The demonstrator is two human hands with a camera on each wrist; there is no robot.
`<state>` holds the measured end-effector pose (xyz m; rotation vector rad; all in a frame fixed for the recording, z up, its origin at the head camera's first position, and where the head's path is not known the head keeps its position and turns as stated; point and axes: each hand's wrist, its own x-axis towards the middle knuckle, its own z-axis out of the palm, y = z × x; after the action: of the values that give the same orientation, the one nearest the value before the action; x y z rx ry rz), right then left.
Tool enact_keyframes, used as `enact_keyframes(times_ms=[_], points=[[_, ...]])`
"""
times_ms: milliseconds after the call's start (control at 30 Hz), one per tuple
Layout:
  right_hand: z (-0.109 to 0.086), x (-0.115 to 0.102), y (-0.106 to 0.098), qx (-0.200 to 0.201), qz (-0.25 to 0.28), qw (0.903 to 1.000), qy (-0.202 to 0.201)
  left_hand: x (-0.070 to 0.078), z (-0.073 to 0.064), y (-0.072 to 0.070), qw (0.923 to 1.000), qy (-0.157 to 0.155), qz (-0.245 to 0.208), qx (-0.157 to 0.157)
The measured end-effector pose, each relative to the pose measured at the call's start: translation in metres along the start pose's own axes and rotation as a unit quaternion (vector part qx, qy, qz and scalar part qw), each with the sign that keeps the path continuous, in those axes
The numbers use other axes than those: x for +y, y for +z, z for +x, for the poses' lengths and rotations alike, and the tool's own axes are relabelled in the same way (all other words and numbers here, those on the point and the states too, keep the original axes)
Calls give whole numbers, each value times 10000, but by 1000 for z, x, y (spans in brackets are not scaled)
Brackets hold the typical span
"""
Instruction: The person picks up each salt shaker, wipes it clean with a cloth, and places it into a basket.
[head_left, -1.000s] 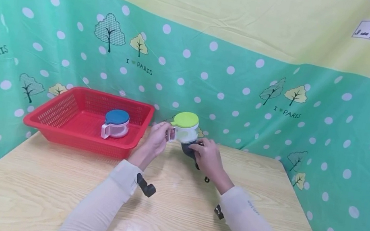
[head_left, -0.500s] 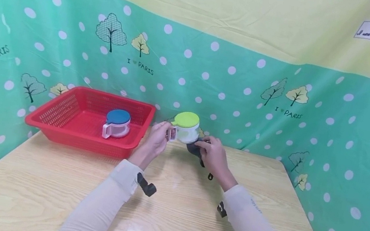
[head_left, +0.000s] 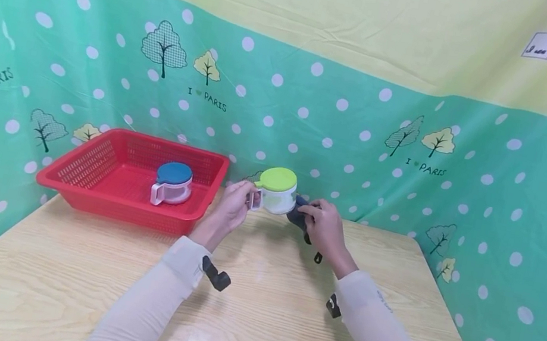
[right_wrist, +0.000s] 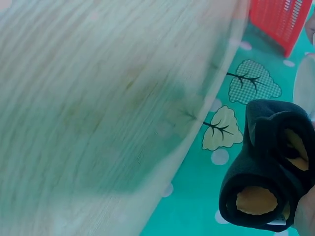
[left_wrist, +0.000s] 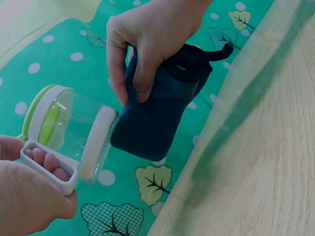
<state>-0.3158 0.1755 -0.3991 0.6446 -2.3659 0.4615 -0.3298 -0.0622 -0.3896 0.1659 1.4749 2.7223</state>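
Observation:
My left hand (head_left: 234, 203) grips the white handle of a clear jar (head_left: 277, 200) with a lime-green lid, held up above the far side of the table. In the left wrist view, fingers curl through the handle and the jar (left_wrist: 74, 123) lies tipped over sideways. My right hand (head_left: 327, 231) pinches a dark navy folded cloth (left_wrist: 157, 113) with a loop at one end. Its lower edge comes right up to the jar's white base. The right wrist view shows the cloth (right_wrist: 258, 152) end-on, rolled into two openings with tan inside.
A red perforated plastic basket (head_left: 100, 199) stands at the back left of the wooden table (head_left: 249, 317). Inside it sits a similar clear jar with a blue lid (head_left: 175, 173). A green and yellow printed curtain (head_left: 335, 126) hangs close behind the table.
My right hand has moved right with the cloth, from under the jar's base to beside it. The jar has shifted slightly right; my left hand keeps its grip on the handle.

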Motion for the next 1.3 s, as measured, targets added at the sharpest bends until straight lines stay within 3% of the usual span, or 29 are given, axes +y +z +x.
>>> enact_keyframes(times_ms=[200,633,1067,1300], points=[[-5,-11,-2,-56,-234,9986,-476,-1,1,0,9998,162,-41,140],[-14,-31,-11,-102,-315,9956,-876,-1,5,-3,9982,333,-249,439],[-18,-49,-11,-306,-37,9945,-999,-4,8,-3,9969,428,-266,610],[-15,-55,-5,-402,121,9955,-844,-5,9,-1,9967,361,-382,621]])
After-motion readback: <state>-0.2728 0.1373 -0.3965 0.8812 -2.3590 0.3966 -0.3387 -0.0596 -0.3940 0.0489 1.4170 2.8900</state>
